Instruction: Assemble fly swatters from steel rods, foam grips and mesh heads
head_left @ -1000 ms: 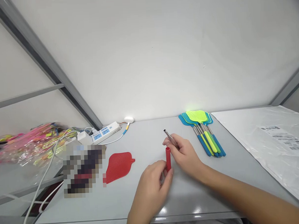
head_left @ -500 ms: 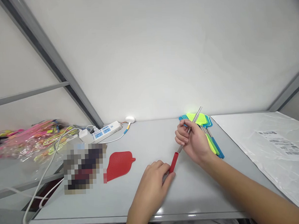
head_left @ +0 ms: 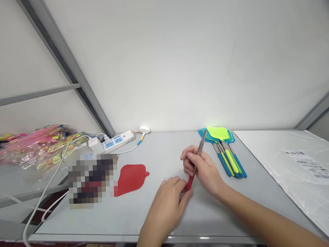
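My left hand (head_left: 168,199) is closed around a red handle sleeve (head_left: 190,182) just above the table. In my right hand (head_left: 201,167) is a thin metal rod (head_left: 201,144), gripped by curled fingers and pointing up and away. The rod's lower end meets the top of the red sleeve; my fingers partly hide the joint, so I cannot tell how deep it sits. A red perforated fly swatter head (head_left: 132,178) lies flat to the left of my left hand. Beyond my right hand rests a pile of fly swatters (head_left: 222,150) with green and blue heads and handles.
A white power strip (head_left: 119,140) with plugs and cables sits at the back left, beside a round white device (head_left: 144,130). Plastic-wrapped colourful items (head_left: 43,145) lie far left. A white plastic package (head_left: 284,166) covers the right side. A blurred patch hides something at left.
My right hand has moved down and left with the rod, closer to the red sleeve. More of the swatter pile now shows. My left hand has barely moved.
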